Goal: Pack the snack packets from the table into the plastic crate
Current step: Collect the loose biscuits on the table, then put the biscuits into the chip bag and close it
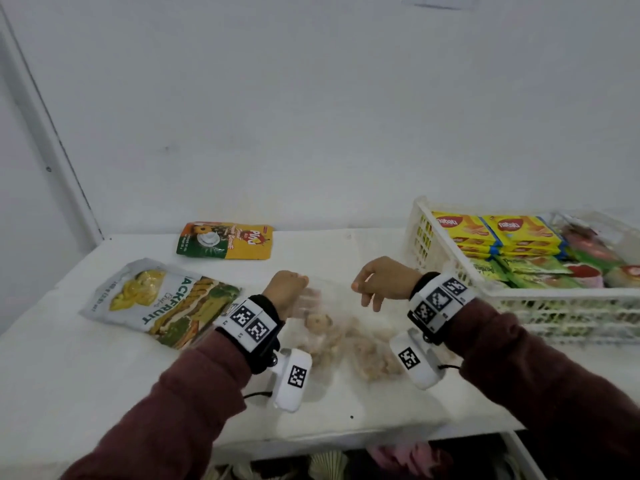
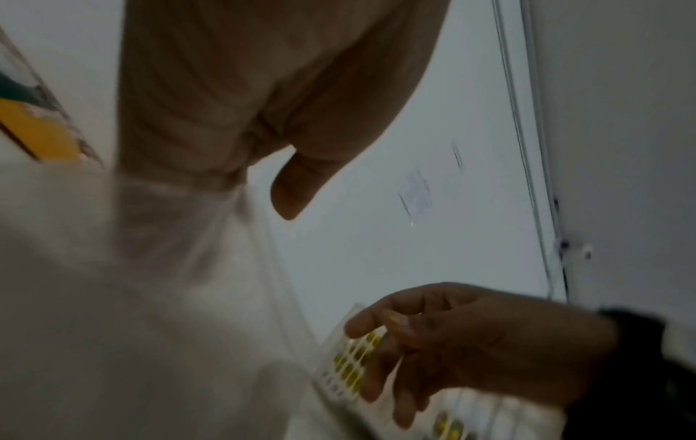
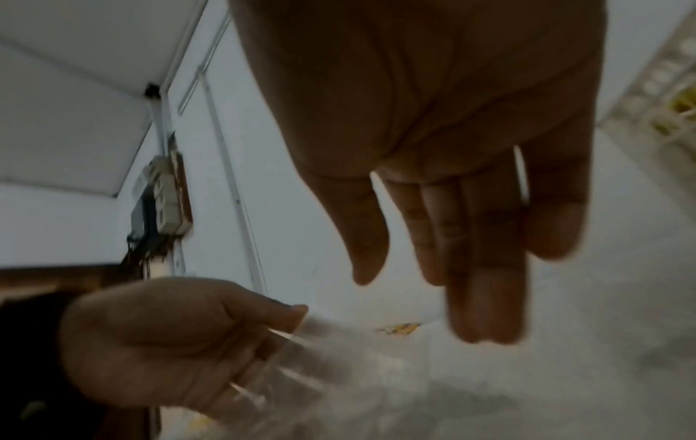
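A clear plastic bag of pale round snacks (image 1: pixel 346 337) lies on the white table (image 1: pixel 104 375) in front of me. My left hand (image 1: pixel 294 289) pinches the bag's top left edge; in the right wrist view its thumb and fingers (image 3: pixel 286 318) clamp the clear film (image 3: pixel 331 357). My right hand (image 1: pixel 367 292) hovers just above the bag's top right, fingers (image 3: pixel 482 268) straight and relaxed, holding nothing. The white plastic crate (image 1: pixel 554 313) stands at the right, filled with yellow and green packets (image 1: pixel 495 233). Two more packets lie on the table: a jackfruit chips bag (image 1: pixel 162 303) and a yellow-green pouch (image 1: pixel 225 240).
A white wall rises right behind the table. The table's front edge (image 1: pixel 346 438) runs below my wrists, with items on a shelf underneath. The crate's left wall (image 1: pixel 426 237) stands close to my right hand. Bare tabletop lies at the front left.
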A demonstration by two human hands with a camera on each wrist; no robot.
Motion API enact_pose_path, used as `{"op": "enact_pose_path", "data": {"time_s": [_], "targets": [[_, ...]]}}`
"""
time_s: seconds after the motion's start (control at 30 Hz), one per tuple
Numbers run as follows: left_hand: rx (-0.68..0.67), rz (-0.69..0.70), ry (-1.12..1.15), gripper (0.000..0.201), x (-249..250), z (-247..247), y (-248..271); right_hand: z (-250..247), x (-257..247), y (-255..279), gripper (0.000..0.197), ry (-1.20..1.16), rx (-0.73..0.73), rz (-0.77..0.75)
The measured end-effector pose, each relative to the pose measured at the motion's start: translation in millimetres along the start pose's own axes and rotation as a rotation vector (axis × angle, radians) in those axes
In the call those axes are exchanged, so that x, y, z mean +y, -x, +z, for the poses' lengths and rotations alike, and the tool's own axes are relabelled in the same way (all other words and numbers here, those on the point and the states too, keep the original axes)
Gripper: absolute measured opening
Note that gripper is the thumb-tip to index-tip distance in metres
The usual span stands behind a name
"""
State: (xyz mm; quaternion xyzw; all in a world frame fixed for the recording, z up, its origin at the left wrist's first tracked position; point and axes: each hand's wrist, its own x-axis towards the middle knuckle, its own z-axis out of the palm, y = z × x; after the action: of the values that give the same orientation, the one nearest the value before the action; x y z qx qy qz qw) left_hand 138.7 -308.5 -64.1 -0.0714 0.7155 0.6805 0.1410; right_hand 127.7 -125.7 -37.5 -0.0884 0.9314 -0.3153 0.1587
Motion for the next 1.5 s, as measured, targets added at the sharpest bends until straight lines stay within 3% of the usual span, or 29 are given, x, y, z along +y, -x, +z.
{"op": "enact_pose_path", "data": {"time_s": [0.03, 0.1, 0.17, 0.23, 0.33, 0.43, 0.8, 0.97, 1.03, 1.13, 1.23, 1.33, 1.4, 1.5], "targets": [[0.041, -0.021, -0.175, 0.014, -3, 1, -2, 3, 2, 1, 0.031, 0.133, -0.032, 0.050], [0.079, -0.012, -0.587, 0.059, -12, -1, -8, 7, 11, 7, 0.057, 0.445, -0.080, 0.123], [0.031, 0.036, -0.903, 0.086, -17, -2, -6, 11, 19, 20, 0.068, 0.595, -0.128, 0.159], [-0.146, 0.065, -1.161, 0.087, -21, -2, -2, 15, 26, 32, 0.071, 0.642, -0.217, 0.204], [-0.418, -0.007, -1.455, 0.083, -30, 2, 2, 25, 30, 45, 0.071, 0.640, -0.351, 0.302], [-0.501, -0.070, -1.604, 0.088, -40, 8, -1, 41, 35, 41, 0.073, 0.670, -0.325, 0.357], [-0.262, -0.081, -1.614, 0.087, -26, 20, -66, 34, 40, -33, 0.069, 0.680, -0.133, 0.355], [-0.214, -0.072, -1.508, 0.089, -21, 25, -96, 14, 42, -55, 0.072, 0.680, -0.166, 0.370], [-0.216, -0.081, -1.441, 0.086, -15, 22, -99, 11, 40, -58, 0.082, 0.684, -0.181, 0.358], [-0.185, -0.044, -1.195, 0.075, -2, 10, -90, 9, 33, -58, 0.085, 0.740, -0.109, 0.372], [0.017, 0.097, -0.966, 0.065, 13, -23, -70, 7, 6, -60, 0.083, 0.744, -0.034, 0.241], [0.316, 0.152, -0.918, 0.055, 19, -80, -54, 27, -46, -60, 0.068, 0.521, 0.016, -0.019], [0.496, 0.086, -0.977, 0.053, 16, -126, -47, 54, -76, -60, 0.056, 0.370, -0.042, -0.124], [0.668, -0.085, -0.984, 0.057, 5, -193, -34, 101, -112, -68, 0.040, 0.212, -0.129, -0.159]]}}
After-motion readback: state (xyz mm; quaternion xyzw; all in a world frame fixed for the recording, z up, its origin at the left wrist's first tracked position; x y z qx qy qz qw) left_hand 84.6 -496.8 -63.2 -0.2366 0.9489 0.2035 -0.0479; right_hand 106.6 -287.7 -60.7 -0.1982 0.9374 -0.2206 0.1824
